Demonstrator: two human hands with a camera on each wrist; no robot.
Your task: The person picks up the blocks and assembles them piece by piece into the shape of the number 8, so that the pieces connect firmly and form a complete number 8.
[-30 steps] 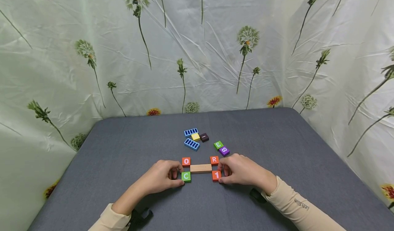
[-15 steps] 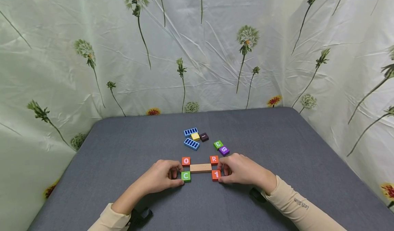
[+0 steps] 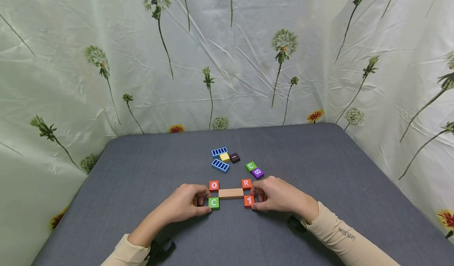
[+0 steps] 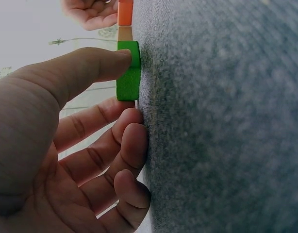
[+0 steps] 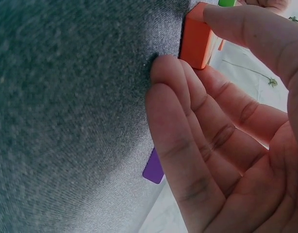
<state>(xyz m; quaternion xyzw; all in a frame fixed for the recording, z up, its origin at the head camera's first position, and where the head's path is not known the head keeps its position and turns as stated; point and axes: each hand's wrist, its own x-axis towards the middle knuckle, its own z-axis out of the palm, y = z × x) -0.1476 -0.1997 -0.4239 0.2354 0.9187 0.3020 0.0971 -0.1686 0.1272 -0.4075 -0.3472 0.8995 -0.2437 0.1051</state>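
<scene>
Thumb and index finger of my left hand (image 3: 187, 203) pinch the green letter C tile (image 3: 214, 203) at its left side; the thumb lies against its near face in the left wrist view. Across from it, my right hand (image 3: 278, 195) pinches the orange number 1 tile (image 3: 249, 201) between thumb and index finger. A plain wooden block (image 3: 231, 194) lies lengthwise between the left and right tiles. Behind the C tile is an orange O tile (image 3: 214, 185), and behind the 1 tile an orange R tile (image 3: 246, 184). The other fingers of both hands are bent beside the tiles.
Beyond the row lie two blue slotted tiles (image 3: 220, 166), a yellow tile (image 3: 224, 157) and a dark tile (image 3: 234, 157). A green 3 tile (image 3: 251, 166) and purple 8 tile (image 3: 257, 173) sit behind my right hand. A flowered curtain (image 3: 241, 61) hangs behind the grey table (image 3: 159, 159).
</scene>
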